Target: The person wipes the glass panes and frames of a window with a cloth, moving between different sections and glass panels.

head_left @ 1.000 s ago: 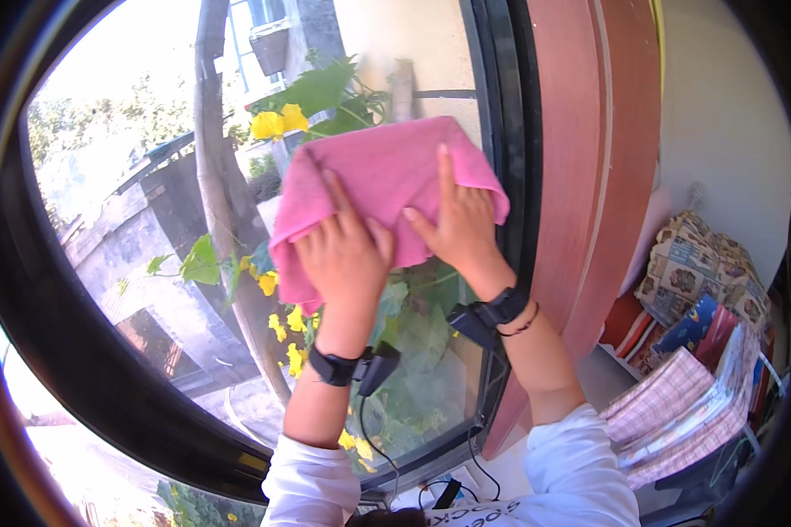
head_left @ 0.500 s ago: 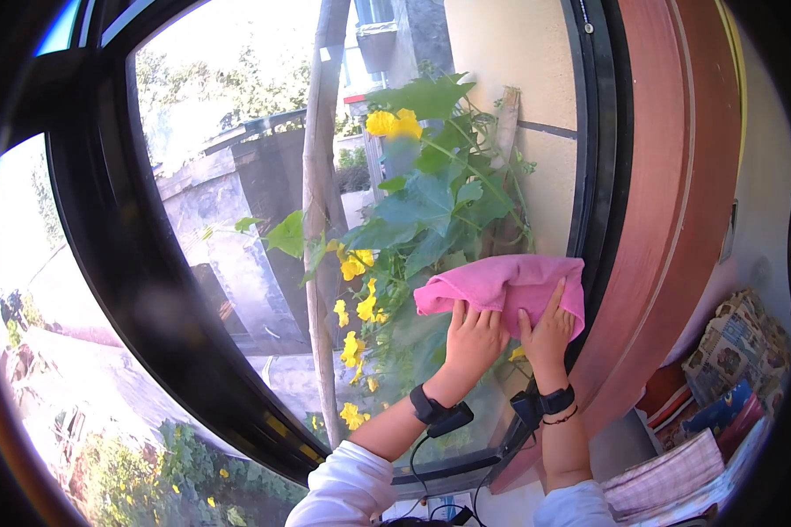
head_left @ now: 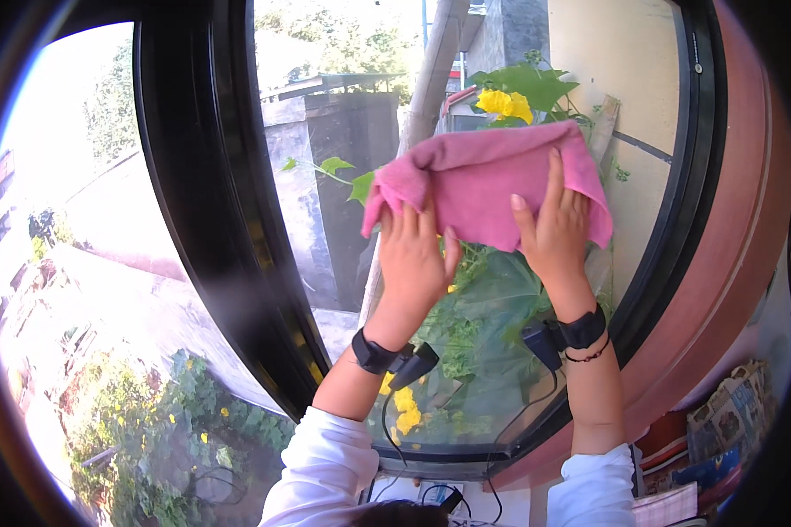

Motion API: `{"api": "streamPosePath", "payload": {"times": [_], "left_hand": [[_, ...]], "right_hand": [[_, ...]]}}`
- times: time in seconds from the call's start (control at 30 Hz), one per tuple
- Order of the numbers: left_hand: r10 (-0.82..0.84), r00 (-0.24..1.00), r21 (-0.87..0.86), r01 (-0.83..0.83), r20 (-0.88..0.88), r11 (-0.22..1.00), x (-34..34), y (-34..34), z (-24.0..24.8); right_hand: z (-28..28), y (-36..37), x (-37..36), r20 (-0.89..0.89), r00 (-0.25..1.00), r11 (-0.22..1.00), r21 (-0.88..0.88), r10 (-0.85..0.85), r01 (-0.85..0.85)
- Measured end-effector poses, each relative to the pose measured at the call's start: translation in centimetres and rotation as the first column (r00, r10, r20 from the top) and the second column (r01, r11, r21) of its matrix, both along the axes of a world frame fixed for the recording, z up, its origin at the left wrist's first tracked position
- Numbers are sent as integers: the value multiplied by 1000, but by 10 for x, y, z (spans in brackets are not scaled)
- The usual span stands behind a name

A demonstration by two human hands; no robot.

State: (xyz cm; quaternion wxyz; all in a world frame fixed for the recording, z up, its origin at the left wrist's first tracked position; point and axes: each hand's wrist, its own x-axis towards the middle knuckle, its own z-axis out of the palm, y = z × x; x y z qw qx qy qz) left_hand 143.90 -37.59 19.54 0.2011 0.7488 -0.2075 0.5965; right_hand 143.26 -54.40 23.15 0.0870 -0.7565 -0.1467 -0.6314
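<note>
A pink cloth (head_left: 501,189) is spread wide against the window glass (head_left: 334,263), its top edge folded over. My left hand (head_left: 413,255) grips the cloth's lower left part, with its fingertips partly tucked under the fabric. At the cloth's right side, my right hand (head_left: 554,237) presses with the index finger stretched on top, while its other fingers are partly hidden by the fabric. Both arms are raised, and a black strap with a small device sits on each wrist.
A thick black frame post (head_left: 211,176) stands left of the pane. The black frame edge (head_left: 677,228) and a reddish-brown surround (head_left: 747,237) bound it on the right. Beyond the glass are yellow flowers (head_left: 505,105), leaves and a slanted pole (head_left: 431,79). Cables (head_left: 527,408) hang near my wrists; folded fabrics (head_left: 729,422) lie lower right.
Both hands have moved the pink cloth upward on the glass and farther apart, so it is stretched wider. The view has shifted, with the frame post now more upright.
</note>
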Motion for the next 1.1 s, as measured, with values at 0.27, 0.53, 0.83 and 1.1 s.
{"api": "streamPosePath", "payload": {"times": [0.27, 0.53, 0.83, 1.1], "left_hand": [[502, 865, -98, -502, -28, 859, 8, 95, -26], [591, 771, -53, -618, -237, 784, 3, 112, -116], [466, 738, 29, -520, -489, 854, -25, 99, -239], [289, 913, -109, -332, -289, 937, -15, 86, -150]], "right_hand": [[15, 122, 23, 103, 972, 967, -168, 213, -194], [-55, 160, 29, -69, 969, 943, -223, 239, -249], [-171, 136, 13, -389, 916, 937, -275, 95, -214], [-115, 104, 24, -21, 996, 979, -182, 86, -89]]}}
